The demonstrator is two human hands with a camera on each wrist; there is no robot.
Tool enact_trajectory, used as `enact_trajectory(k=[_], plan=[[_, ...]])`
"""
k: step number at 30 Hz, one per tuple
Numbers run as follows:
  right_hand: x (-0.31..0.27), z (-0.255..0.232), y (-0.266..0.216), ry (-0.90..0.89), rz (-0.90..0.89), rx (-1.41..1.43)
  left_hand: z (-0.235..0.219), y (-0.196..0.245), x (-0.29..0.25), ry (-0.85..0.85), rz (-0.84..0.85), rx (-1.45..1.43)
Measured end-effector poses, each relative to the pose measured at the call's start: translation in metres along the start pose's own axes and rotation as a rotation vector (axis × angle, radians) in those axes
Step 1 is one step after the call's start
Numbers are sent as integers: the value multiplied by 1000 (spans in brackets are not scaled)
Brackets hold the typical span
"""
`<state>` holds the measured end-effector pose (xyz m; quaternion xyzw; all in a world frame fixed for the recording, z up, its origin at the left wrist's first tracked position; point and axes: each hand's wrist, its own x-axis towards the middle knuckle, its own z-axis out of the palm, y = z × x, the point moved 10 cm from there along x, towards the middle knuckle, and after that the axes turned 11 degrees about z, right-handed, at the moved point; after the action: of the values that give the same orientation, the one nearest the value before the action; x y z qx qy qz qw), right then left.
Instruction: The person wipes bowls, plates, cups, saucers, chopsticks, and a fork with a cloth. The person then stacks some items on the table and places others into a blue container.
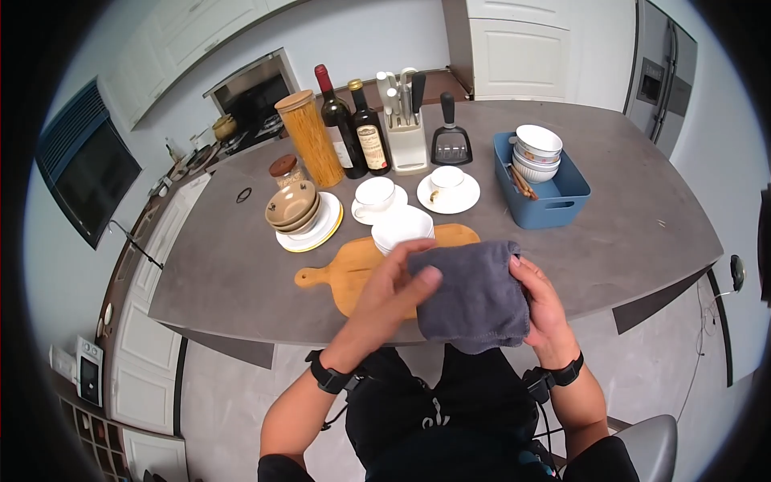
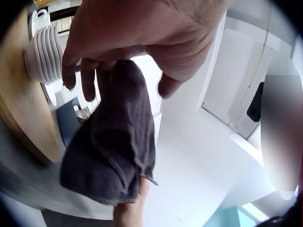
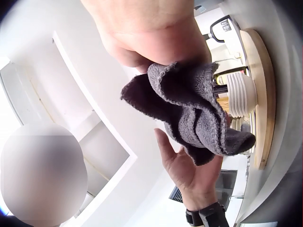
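A folded dark grey cloth (image 1: 474, 293) with stitched edges is up in front of the person, over the near edge of the counter. My right hand (image 1: 544, 305) grips its right side, thumb on the front face. At its left edge is my left hand (image 1: 389, 297), thumb held well apart from the fingers. In the left wrist view the fingers of that hand (image 2: 137, 33) reach loosely around the top of the cloth without closing. The right wrist view shows the cloth (image 3: 194, 113) hanging in loose folds. Behind the left hand, stacked white bowls (image 1: 401, 226) sit on a wooden cutting board (image 1: 345, 273).
Two cups on saucers (image 1: 448, 191) stand beyond the board. Brown bowls (image 1: 291, 205) on plates are at left. Wine bottles (image 1: 341, 136), a pasta jar (image 1: 312, 145) and a knife block (image 1: 405, 145) line the back. A blue bin (image 1: 546, 210) holds bowls at right.
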<state>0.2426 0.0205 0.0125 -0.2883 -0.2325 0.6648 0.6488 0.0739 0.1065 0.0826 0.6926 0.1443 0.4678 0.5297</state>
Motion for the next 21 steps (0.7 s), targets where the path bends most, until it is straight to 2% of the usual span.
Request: enact_trajectory(k=[2,3,4,6,8,10,12,13,15,16,18,19,21], plan=[[1,4,3,-24,3,23,23,-18,-11,-128,-264,-190],[2,9,9,-85,45,151,21,-22,-11,-96,-293,-209],[3,13,14,-148,86,278,21,-23,-10,-94,-290,-207],[4,3,34,-230,88,223,24,-16,-4,-105,-159,-200],[3,10,45,-318,92,175,27,-27,-4,-127,-102,-108],[7,-4,61,-64,184,-23,24,-22,-2,-160,-53,-10],[15,-7,55,-45,155,-12,0,-5,11,-141,-35,673],[16,-9,43,5,73,-3,-8,-8,16,-144,-38,677],[21,-24,27,84,-73,20,2,28,21,-210,583,1135],[26,-29,29,84,-79,20,-2,22,23,-211,590,1134],[28,-45,25,167,-154,82,0,-1,25,-365,518,1218],[28,-47,23,174,-168,80,1,-2,24,-370,532,1209],[26,-54,27,247,-145,83,-6,-13,25,-341,439,1210]])
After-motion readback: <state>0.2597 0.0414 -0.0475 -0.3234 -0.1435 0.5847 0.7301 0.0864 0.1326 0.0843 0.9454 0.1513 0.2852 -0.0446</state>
